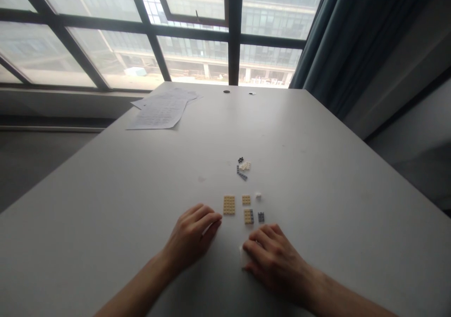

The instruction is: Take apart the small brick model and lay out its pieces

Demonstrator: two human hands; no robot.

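Right hand: right hand (pixel 273 256) lies low over a flat whitish piece (pixel 243 258), fingers on its far edge, thumb at the near edge, pinching it. Palm hides much of the piece.
Left hand: left hand (pixel 193 230) is at the near-left corner of the bricks, fingers bent and together, thumb under the index. Cannot tell if the tips meet or hold anything.
Near row: tan studded plate with a grey strip along its right side (pixel 247 216); small dark grey studded piece (pixel 261 217) just right of it, beyond the right hand's knuckles.
Next row: large tan rectangular studded plate (pixel 229 204), near the left fingertips; small tan studded plate (pixel 245 199); small white piece (pixel 258 197) at right.
Far cluster: two narrow grey studded strips (pixel 243 176), set at an angle; cream-white studded pieces (pixel 245 166) beside them; small black piece (pixel 240 159) farthest out.
Surface: white smooth surface (pixel 105 190), carrying all of it.
Papers: overlapping printed white sheets (pixel 158 112), far left.
Far edge: two small round fittings (pixel 226 91).
Backdrop: blue-grey curtain (pixel 324 35) at right; dark-framed windows (pixel 234 30), building outside.
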